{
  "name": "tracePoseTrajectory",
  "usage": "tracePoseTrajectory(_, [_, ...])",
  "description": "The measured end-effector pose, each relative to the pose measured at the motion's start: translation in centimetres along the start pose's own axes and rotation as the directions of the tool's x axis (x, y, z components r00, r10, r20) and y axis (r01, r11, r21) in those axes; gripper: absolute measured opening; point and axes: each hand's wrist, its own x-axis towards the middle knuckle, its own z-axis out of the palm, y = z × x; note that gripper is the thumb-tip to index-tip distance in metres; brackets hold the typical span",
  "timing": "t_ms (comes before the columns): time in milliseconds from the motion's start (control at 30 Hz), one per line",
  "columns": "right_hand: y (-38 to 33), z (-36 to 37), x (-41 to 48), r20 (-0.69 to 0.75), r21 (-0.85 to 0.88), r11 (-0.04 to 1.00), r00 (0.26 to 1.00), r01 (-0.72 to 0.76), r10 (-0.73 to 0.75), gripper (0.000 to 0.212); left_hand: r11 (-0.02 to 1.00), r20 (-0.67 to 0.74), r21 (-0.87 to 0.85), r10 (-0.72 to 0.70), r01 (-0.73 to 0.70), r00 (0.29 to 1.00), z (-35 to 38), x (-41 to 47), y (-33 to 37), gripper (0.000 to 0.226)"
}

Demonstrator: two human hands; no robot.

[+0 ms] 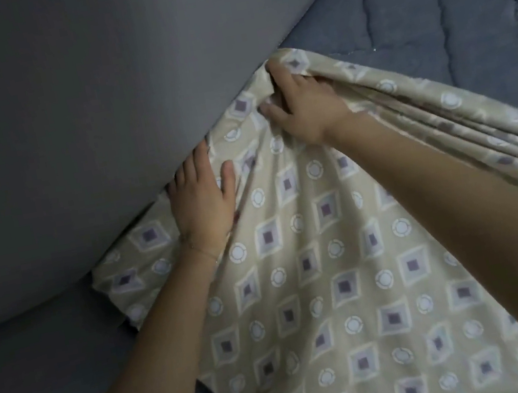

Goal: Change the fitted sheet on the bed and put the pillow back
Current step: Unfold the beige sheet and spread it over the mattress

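No text can be read here. The fitted sheet (336, 286) shows only printed diamonds and circles, no letters

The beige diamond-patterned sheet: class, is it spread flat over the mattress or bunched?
Bunched, partly spread. The beige diamond-patterned sheet gathers into folds where the right hand grips it; the blue quilted mattress lies bare beyond.

A broad, smooth grey surface (79, 106), whether wall or headboard I cannot tell, fills the upper left, its edge running diagonally. Beside it at the upper right lies a blue quilted mattress top (482, 35) with stitched seams. A darker blue-grey strip (39, 373) occupies the lower left. The light is dim and cool.
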Motion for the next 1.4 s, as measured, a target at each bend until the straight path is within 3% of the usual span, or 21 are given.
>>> tracePoseTrajectory(167, [-2.5,0.4,2.2,-0.137,-0.121,0.98,0.98,-0.158,0.141,0.059,1.0,0.038,0.018,-0.012,0.012,0.999,0.1,1.8,-0.4,0.058])
tracePoseTrajectory(300, [-3.3,0.1,3.0,-0.189,-0.189,0.959,0.966,-0.21,0.174,0.057,0.997,0.089,-0.069,0.033,-0.027,0.995,-0.3,3.3,-1.4,0.062])
tracePoseTrajectory(467, [-3.1,1.2,-4.1,-0.271,0.015,0.999,0.962,0.043,-0.038,0.064,0.986,0.149,-0.036,0.168,-0.164,0.974,-2.0,0.9,-2.0,0.058])
tracePoseTrajectory(533, [-3.8,2.6,-7.0,-0.307,0.029,0.987,0.941,0.16,-0.144,0.057,0.983,0.15,-0.013,0.185,-0.185,0.971,-3.2,-1.6,-2.1,0.055])
tracePoseTrajectory(633, [-5.7,5.4,-9.3,-0.207,-0.002,0.964,0.943,0.267,-0.262,0.049,0.999,0.071,0.045,-0.014,0.011,0.997,-4.4,-6.8,-2.8,0.054])
tracePoseTrajectory(767, [-9.2,8.3,-10.0,-0.083,-0.021,0.944,0.94,0.33,-0.331,0.052,0.945,-0.002,0.107,-0.311,0.31,0.95,-5.1,-12.2,-5.0,0.055])
tracePoseTrajectory(867, [-11.1,10.0,-9.4,-0.025,-0.054,0.946,0.947,0.319,-0.32,0.056,0.934,-0.025,0.053,-0.351,0.352,0.936,-5.2,-13.4,-6.6,0.056])
tracePoseTrajectory(967, [-12.4,11.3,-9.0,-0.152,-0.114,0.933,0.923,0.34,-0.355,0.029,0.931,0.007,-0.018,-0.364,0.364,0.931,-5.2,-13.1,-7.9,0.06])
tracePoseTrajectory(1100, [-13.6,12.3,-9.5,-0.261,-0.041,0.912,0.876,0.409,-0.405,0.009,0.8,0.146,-0.27,-0.516,0.536,0.844,-5.3,-12.3,-10.8,0.064])
tracePoseTrajectory(1200, [-14.7,12.5,-12.0,-0.198,0.134,0.918,0.918,0.373,-0.344,0.024,0.737,0.212,-0.41,-0.496,0.537,0.842,-5.4,-12.4,-12.5,0.051])
tracePoseTrajectory(1267, [-14.8,13.0,-13.7,-0.134,0.216,0.912,0.936,0.349,-0.326,0.023,0.697,0.249,-0.445,-0.507,0.563,0.825,-5.4,-12.7,-12.8,0.046])
tracePoseTrajectory(1333, [-14.5,13.6,-15.6,-0.172,0.262,0.906,0.939,0.334,-0.297,0.02,0.666,0.261,-0.44,-0.547,0.602,0.796,-5.8,-13.3,-12.3,0.051])
tracePoseTrajectory(1400, [-13.9,14.0,-18.0,-0.279,0.25,0.932,0.942,0.262,-0.19,0.03,0.688,0.222,-0.402,-0.567,0.604,0.793,-6.7,-14.4,-10.6,0.056])
